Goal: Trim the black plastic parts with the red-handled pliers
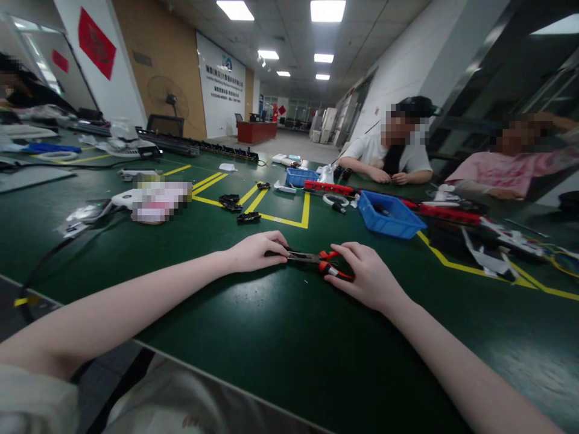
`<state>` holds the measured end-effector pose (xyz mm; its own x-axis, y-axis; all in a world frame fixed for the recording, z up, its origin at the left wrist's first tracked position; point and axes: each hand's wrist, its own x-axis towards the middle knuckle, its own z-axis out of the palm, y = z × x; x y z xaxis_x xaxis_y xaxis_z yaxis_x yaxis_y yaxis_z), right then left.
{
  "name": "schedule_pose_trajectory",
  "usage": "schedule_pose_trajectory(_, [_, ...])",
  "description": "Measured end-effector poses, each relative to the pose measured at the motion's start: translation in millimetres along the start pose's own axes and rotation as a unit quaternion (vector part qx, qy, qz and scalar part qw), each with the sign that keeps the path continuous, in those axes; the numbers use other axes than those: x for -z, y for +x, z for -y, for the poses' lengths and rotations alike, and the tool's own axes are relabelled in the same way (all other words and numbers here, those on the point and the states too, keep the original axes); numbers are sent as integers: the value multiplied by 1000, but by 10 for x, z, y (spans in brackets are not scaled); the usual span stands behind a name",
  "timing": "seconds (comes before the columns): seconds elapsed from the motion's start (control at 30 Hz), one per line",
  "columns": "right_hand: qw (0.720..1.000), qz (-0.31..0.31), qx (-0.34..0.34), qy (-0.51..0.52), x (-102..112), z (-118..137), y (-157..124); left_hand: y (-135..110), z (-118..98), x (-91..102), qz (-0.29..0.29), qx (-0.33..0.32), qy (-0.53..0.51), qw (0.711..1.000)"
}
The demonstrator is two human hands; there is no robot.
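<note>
Needle-nose pliers (pixel 308 257) with red and black handles lie level just over the green tabletop, jaws pointing left. My right hand (pixel 366 271) is closed around their handles, which stand somewhat apart. At the jaw tips, the fingers of my left hand (pixel 260 250) are pinched together. Whatever sits between those fingertips is too small and too covered to name; a dark bit shows beside the jaws. Beyond my left hand, several small black parts (pixel 248 217) rest on the table. A tiny pale scrap (pixel 306 281) lies below the pliers.
A blue bin (pixel 391 217) stands beyond my right hand, with a smaller blue bin (pixel 301 176) farther back. Red strips (pixel 447 212) and a coiled white cable (pixel 337 199) are near them. Yellow tape (pixel 284 221) marks the green table (pixel 253 355). Two people sit across at the right.
</note>
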<state>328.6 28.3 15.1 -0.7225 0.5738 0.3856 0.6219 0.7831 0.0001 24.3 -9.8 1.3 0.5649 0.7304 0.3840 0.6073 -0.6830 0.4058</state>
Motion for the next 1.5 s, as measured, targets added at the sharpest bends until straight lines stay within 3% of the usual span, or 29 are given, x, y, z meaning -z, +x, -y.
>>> schedule_pose_trajectory(0.47, [977,-138,100,-126,63,-97,-47,0,56,-10,-4,-29,-4,1000])
schedule_pose_trajectory(0.83, [974,-163,122,-101,36,34,-51,-1,33,32,-1,-21,-65,998])
schedule_pose_trajectory(1.07, [959,-194,161,-132,80,-38,-63,4,56,26,2,-17,-88,996])
schedule_pose_trajectory(1.5, [962,-185,145,-138,46,-9,-25,-2,88,10,-12,-37,-110,993])
